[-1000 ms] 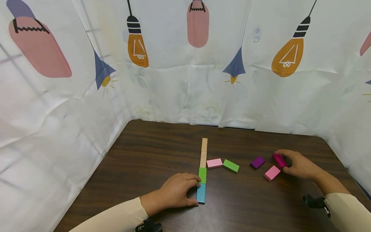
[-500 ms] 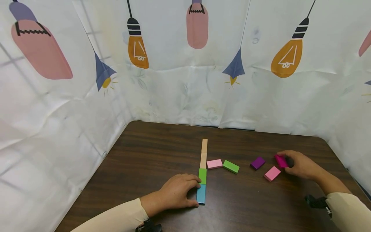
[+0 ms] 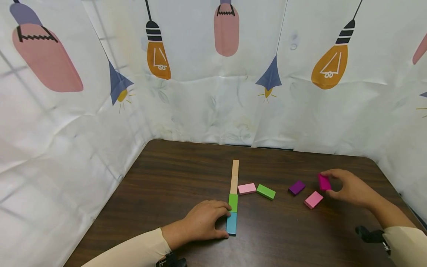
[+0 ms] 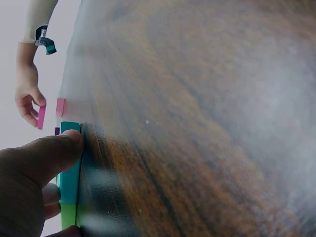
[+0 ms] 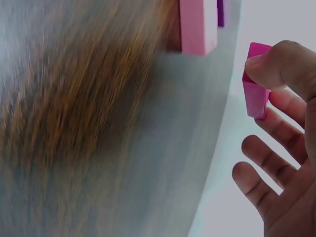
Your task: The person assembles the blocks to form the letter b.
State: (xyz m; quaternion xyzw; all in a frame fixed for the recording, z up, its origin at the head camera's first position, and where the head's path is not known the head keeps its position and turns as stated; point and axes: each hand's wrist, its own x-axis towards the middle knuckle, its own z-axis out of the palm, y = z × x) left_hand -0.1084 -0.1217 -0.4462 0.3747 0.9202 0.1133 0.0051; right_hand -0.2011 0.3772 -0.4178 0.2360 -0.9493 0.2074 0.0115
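Observation:
My right hand (image 3: 348, 187) pinches a magenta block (image 3: 324, 182) between thumb and fingers. In the right wrist view the magenta block (image 5: 256, 94) hangs off the table, with the other fingers spread. My left hand (image 3: 207, 220) rests against the left side of a row of blocks, its thumb near the blue block's (image 3: 231, 224) front end and fingertips at the green block (image 3: 233, 202). The left wrist view shows the thumb touching the blue block (image 4: 71, 165). Two tan blocks (image 3: 235, 174) continue the row away from me.
Right of the row lie a light pink block (image 3: 247, 188) and a second green block (image 3: 265, 191), nearly end to end. A purple block (image 3: 296, 187) and a pink block (image 3: 313, 200) lie near my right hand. A printed curtain stands behind the brown table (image 3: 173, 170).
My right hand has shifted slightly right and lifted the magenta block, turning it more upright in view. The left hand and the row have stayed still.

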